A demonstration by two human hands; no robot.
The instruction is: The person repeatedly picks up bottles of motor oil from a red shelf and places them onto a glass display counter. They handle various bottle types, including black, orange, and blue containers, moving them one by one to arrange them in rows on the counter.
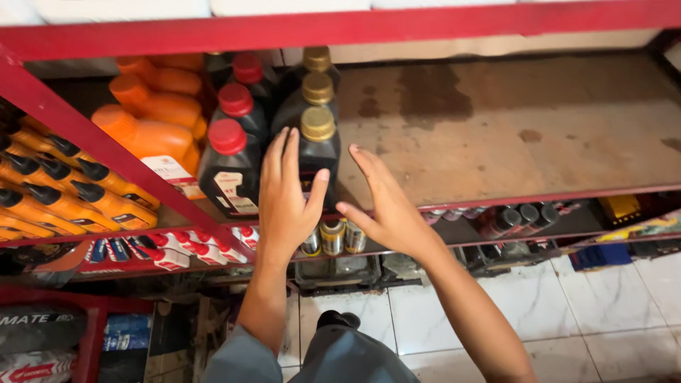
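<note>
Red-capped black bottles [230,167] and orange jugs [152,135] crowded left of the gold-capped black bottle [318,152] at shelf [496,142] front. Left hand [286,198] and right hand [383,206] flanked it, fingers spread, not gripping.

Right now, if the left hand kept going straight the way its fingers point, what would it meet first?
Most likely the front gold-capped black bottle: the left hand already lies against its left side, fingers pointing up and back along the shelf. Depth is unclear; the red-capped bottle stands just left.
</note>
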